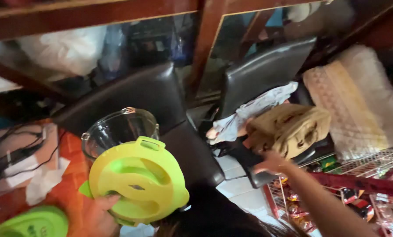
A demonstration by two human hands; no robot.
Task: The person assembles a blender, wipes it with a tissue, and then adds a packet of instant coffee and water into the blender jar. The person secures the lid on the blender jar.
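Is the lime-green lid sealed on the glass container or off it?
Off. The lime-green lid is tilted in the left hand, leaning against the glass container, whose open rim shows above it. No contents are visible inside.

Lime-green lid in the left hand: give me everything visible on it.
The lime-green lid is round, looks like glossy moulded plastic, with raised curved reliefs and a small dark slot at its centre. A latch tab sticks up at its top edge and another shows at its left. It is tilted, its face toward the camera, in front of a clear glass bowl whose rim shows above it. The left hand grips its lower edge, thumb on the face; other fingers are hidden.
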